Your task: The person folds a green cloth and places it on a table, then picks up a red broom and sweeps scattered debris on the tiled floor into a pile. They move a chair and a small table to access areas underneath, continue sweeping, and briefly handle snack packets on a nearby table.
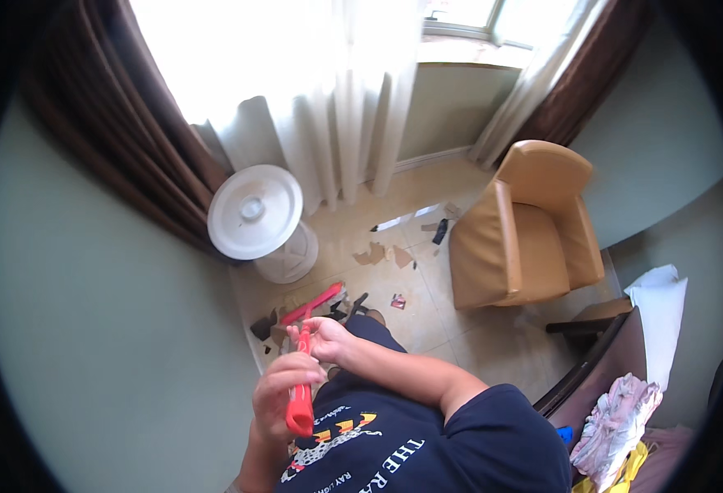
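Observation:
A red long-handled floor sweeper slants down in front of me; its handle point(300, 394) comes up toward my chest. My left hand point(273, 388) is wrapped around the upper part of that handle. Lower down the handle, my right hand point(327, 340) grips it, and its fingers partly hide the shaft. The long red head point(312, 303) rests on the tiled floor point(367, 212) near the left wall, among torn brown and black scraps point(264, 326). Whether the head has bristles or a rubber blade cannot be made out.
More brown paper scraps point(377, 254), a black piece point(440, 232) and a small red wrapper point(398, 301) lie on the tiles. A white round pedestal stand point(275, 194) is at the left, a tan armchair point(540, 246) at the right. A dark desk edge point(611, 357) holds crumpled cloth point(617, 419).

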Demonstrator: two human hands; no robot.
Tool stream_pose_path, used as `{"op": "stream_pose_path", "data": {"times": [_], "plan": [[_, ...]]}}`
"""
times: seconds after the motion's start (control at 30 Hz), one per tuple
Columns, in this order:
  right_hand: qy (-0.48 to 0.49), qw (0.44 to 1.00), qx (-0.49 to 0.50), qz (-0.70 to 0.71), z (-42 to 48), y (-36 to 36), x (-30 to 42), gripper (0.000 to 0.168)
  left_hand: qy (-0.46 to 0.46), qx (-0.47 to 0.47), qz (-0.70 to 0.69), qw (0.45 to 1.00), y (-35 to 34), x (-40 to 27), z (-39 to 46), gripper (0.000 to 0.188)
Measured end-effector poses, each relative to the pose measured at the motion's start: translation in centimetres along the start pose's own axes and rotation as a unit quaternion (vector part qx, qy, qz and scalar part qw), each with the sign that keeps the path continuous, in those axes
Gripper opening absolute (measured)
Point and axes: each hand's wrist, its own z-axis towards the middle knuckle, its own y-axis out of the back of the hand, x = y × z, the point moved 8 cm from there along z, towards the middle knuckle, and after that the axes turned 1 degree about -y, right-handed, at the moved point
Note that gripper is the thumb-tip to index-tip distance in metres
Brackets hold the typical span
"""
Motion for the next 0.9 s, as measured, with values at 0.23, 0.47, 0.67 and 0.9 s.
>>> {"op": "stream_pose_path", "data": {"times": [0.23, 0.47, 0.67, 0.9], "plan": [[0.185, 0.982, 0.03, 0.003, -6.2, -1.7, 15.0, 0.024, 0.047, 0.028, -0.051, 0.997, -7.4, 5.6, 3.2, 0.088], [0.338, 0.937, 0.066, 0.066, -14.7, -4.3, 38.7, 0.013, 0.119, -0.082, -0.088, 0.986, -17.8, 18.3, 12.0, 0.058], [0.461, 0.887, -0.01, 0.029, -23.5, -4.0, 56.8, 0.021, 0.174, -0.059, -0.056, 0.981, -26.4, 33.6, 19.7, 0.008], [0.471, 0.762, -0.356, -0.264, -27.8, 1.0, 68.5, 0.035, 0.261, 0.043, -0.043, 0.963, -31.7, 46.1, 23.6, 0.005]]}}
